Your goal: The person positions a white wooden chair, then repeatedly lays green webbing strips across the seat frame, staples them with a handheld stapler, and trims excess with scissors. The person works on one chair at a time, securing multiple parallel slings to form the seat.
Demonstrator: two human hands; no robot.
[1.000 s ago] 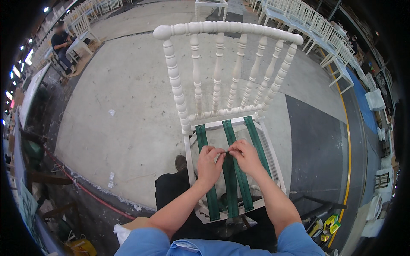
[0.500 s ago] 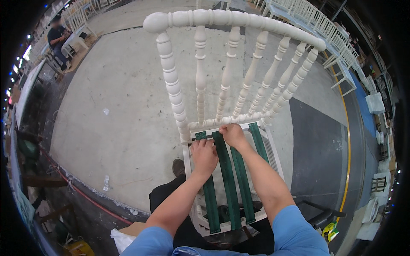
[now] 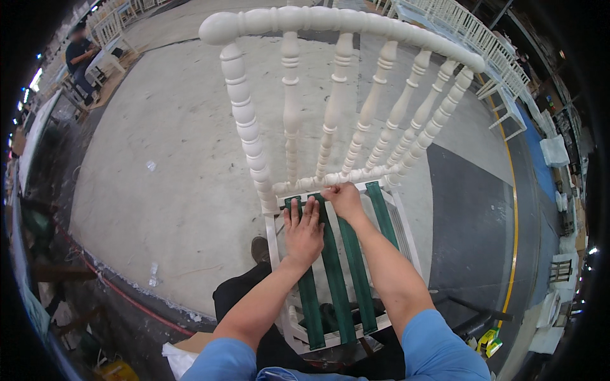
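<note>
A white chair with a turned-spindle back [image 3: 381,25] stands before me. Several green straps [image 3: 335,273] run front to back across its open seat frame [image 3: 272,244]. My left hand [image 3: 304,236] lies over the rear ends of the two left straps, fingers stretched and somewhat apart. Beside it, my right hand [image 3: 344,202] is closed in a pinch at the rear seat rail, by the back end of the second strap from the left. Whatever is between its fingertips is hidden. The rightmost strap [image 3: 382,216] lies to the right of this hand, untouched.
At the far left a person [image 3: 81,60] sits beside white chairs. Rows of white chairs [image 3: 473,38] line the far right. A red hose [image 3: 133,301] runs along the floor at left. A yellow-green package [image 3: 489,343] lies at lower right, near a dark chair part [image 3: 473,317].
My left hand's fingers have straightened and spread over the left straps. My right hand stays pinched at the rear rail. The view has shifted slightly.
</note>
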